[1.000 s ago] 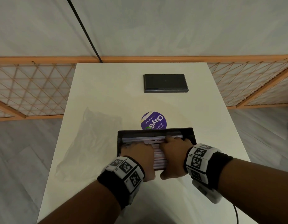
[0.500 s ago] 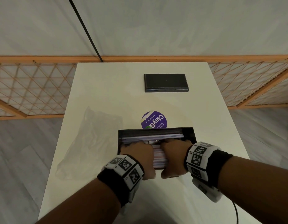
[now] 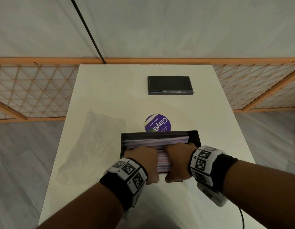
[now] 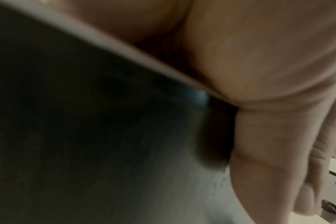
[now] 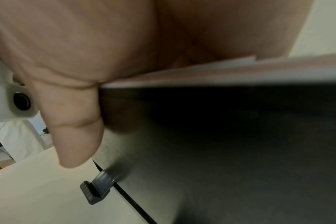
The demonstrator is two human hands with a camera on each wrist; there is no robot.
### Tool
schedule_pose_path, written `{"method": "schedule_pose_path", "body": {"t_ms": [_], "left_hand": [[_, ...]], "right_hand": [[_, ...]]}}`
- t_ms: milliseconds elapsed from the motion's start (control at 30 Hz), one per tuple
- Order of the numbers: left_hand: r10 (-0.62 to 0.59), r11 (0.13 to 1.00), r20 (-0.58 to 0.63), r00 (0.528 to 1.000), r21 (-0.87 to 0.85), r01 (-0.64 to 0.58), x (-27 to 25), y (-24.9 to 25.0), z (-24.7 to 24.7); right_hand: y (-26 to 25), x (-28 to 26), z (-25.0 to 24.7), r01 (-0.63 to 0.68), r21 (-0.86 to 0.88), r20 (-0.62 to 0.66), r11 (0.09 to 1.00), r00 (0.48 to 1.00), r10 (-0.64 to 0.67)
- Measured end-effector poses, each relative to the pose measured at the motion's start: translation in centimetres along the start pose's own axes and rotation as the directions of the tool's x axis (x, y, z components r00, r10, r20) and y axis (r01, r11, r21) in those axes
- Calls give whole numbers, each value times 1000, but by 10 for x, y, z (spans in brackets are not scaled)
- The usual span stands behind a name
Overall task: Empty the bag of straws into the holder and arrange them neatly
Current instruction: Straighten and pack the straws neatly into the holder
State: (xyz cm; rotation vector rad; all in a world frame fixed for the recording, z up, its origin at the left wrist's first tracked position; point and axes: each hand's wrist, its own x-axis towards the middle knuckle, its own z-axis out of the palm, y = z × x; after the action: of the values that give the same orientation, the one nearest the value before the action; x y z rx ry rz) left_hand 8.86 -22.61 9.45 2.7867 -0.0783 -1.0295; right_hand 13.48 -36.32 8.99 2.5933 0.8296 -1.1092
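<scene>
The black straw holder (image 3: pixel 195 138) stands open near the table's front edge, filled with paper-wrapped pale pink and purple straws (image 3: pixel 156 140) lying crosswise. My left hand (image 3: pixel 141 157) and right hand (image 3: pixel 178 156) sit side by side on the near half of the stack. Their fingers curl down into the straws, fingertips hidden. Both thumbs hang down the holder's front wall. In the left wrist view the thumb (image 4: pixel 259 151) lies on the dark wall (image 4: pixel 86 121). The right thumb (image 5: pixel 75 128) does the same below the straw wrappers (image 5: pixel 220 71). The empty clear bag (image 3: pixel 93 146) lies flat to the left.
A black rectangular lid (image 3: pixel 170 85) lies at the far middle of the white table (image 3: pixel 110 90). A round purple sticker (image 3: pixel 158 123) sits just behind the holder. Orange lattice panels (image 3: pixel 31 91) flank the table. A small dark clip (image 5: pixel 94 191) juts from the holder's base.
Both hands have drawn a little toward me across the stack, uncovering more straws at the back of the holder. The holder and bag stay put.
</scene>
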Motion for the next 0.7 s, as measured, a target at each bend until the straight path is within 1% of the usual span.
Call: {"method": "schedule_pose_path", "body": {"t_ms": [133, 233, 400, 567, 700], "left_hand": [[-10, 1000, 19, 1000, 24, 10, 1, 0, -2], [-6, 1000, 21, 1000, 8, 6, 2, -1, -1], [-19, 1000, -24, 1000, -23, 18, 1, -1, 2], [-20, 1000, -4, 1000, 24, 21, 1, 0, 1], [-36, 997, 3, 999, 65, 35, 1, 0, 1]], "right_hand": [[1, -1, -3, -9, -21, 4, 1000, 1000, 9], [1, -3, -4, -12, -17, -7, 1000, 1000, 12], [0, -3, -3, 0, 37, -18, 999, 1000, 1], [0, -3, -2, -3, -21, -11, 1000, 1000, 3], [1, -4, -4, -18, -35, -31, 999, 999, 17]]}}
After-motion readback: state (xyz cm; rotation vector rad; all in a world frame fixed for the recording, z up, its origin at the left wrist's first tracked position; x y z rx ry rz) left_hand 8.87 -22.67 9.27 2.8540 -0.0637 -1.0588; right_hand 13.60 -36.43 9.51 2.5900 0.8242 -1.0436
